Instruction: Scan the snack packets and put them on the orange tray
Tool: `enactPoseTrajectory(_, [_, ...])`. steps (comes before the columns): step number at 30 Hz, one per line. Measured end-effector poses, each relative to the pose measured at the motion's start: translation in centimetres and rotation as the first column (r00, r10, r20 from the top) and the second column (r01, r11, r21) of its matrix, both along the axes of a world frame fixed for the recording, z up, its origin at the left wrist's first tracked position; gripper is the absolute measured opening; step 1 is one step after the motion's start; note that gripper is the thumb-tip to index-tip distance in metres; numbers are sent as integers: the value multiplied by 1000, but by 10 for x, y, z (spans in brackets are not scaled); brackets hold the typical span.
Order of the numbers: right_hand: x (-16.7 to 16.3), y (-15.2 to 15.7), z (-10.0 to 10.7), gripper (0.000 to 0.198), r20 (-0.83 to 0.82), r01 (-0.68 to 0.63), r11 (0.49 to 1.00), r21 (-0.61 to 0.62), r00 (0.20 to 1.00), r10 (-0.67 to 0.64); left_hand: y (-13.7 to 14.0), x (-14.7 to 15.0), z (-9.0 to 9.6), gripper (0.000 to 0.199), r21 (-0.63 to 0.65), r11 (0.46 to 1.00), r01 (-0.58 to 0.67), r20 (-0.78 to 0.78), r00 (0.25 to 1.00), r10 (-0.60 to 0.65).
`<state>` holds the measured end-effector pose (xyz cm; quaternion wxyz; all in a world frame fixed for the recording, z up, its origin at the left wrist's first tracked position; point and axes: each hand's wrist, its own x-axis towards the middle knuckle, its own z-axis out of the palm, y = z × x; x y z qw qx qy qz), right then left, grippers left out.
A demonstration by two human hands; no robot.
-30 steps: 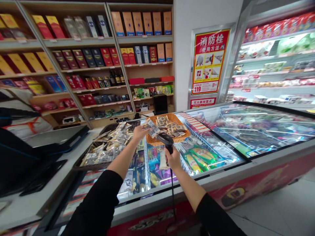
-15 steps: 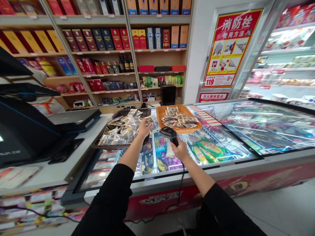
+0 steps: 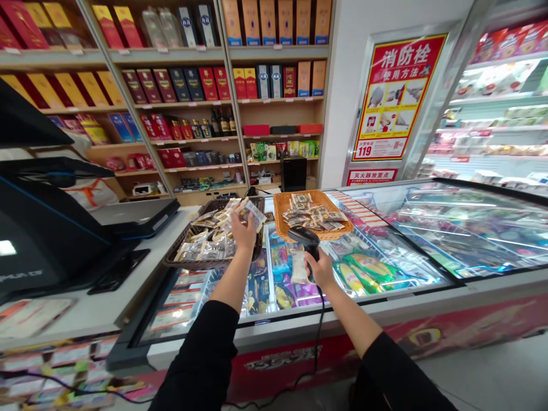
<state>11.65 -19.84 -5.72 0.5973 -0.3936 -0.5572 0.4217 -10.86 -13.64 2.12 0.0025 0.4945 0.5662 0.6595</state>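
Packet handling — left hand (image 3: pixel 243 230) grasping a packet (image 3: pixel 257 213) over the dark basket (image 3: pixel 201 264), right hand (image 3: pixel 320 268) gripping a scanner (image 3: pixel 305 235) — release would probably need lowering.

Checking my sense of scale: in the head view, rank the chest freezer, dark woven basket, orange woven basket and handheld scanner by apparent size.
Chest freezer
Dark woven basket
Orange woven basket
Handheld scanner

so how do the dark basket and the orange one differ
The dark basket is deep brown, the orange basket light orange. Packets cover most of the dark basket; the orange basket shows more bare weave. Both hold small wrapped packets.
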Motion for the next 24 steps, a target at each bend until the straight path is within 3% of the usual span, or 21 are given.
enactPoseTrajectory(4, [0,1,3,31,-151,-29,999,-34,988,24,-11,-4,10,80,-115,929,-353,-114,933,340])
enactPoseTrajectory(7, [2,2,4,31,-169,-4,999,-36,986,-3,-13,0,12,73,-120,906,-406,-261,893,366])
enactPoseTrajectory(10, [9,8,4,32,-159,112,994,-20,981,-114,-9,16,14,48,-107,963,-249,-495,853,166])
enactPoseTrajectory(12, [16,13,4,33,-186,212,977,-6,960,-210,0,33,16,41,-193,980,-50,-642,762,-87])
enactPoseTrajectory(13, [19,16,4,33,-210,253,967,-7,945,-249,7,43,17,40,-272,962,35,-690,689,-221])
enactPoseTrajectory(14, [22,19,3,33,-233,284,959,-12,932,-279,15,53,19,39,-380,921,81,-712,610,-348])
enactPoseTrajectory(16, [26,22,2,34,-253,313,949,-28,916,-310,36,73,20,39,-601,798,51,-675,503,-540])
enactPoseTrajectory(19, [27,25,-1,35,-252,325,944,-56,910,-328,68,97,15,33,-779,623,-71,-566,506,-651])
enactPoseTrajectory(22, [23,26,-3,34,-272,331,939,-96,898,-345,93,112,2,38,-823,556,-118,-516,566,-643])
enactPoseTrajectory(24, [20,27,-3,33,-273,321,941,-110,900,-340,103,116,-6,38,-816,569,-103,-508,597,-621])
